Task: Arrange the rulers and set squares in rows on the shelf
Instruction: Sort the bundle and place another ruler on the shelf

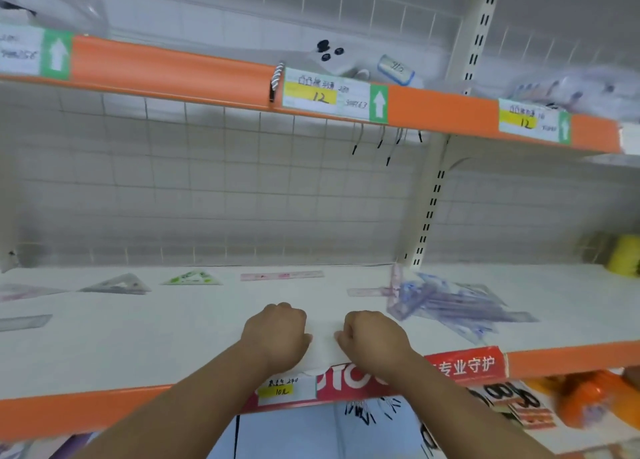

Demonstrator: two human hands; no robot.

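In the head view, the left hand [277, 334] and right hand [372, 337] rest curled at the front of the white shelf [138, 340]; I cannot tell whether they pinch anything. The next piece is best drawn from the tangled pile of rulers [446, 302] on the right and laid square with the set squares [192, 278] and pink ruler [282, 275] at the back. A wire grid [242, 181] backs the bay under an orange-edged upper shelf [173, 67].

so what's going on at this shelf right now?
A person is partway through laying out rulers and set squares on the shelf. The left hand and right hand rest side by side near the front edge, fingers curled; whether they hold anything is unclear. Along the back lie a grey set square, a green set square and a pink ruler, spaced in a row. A jumbled pile lies unsorted to the right.
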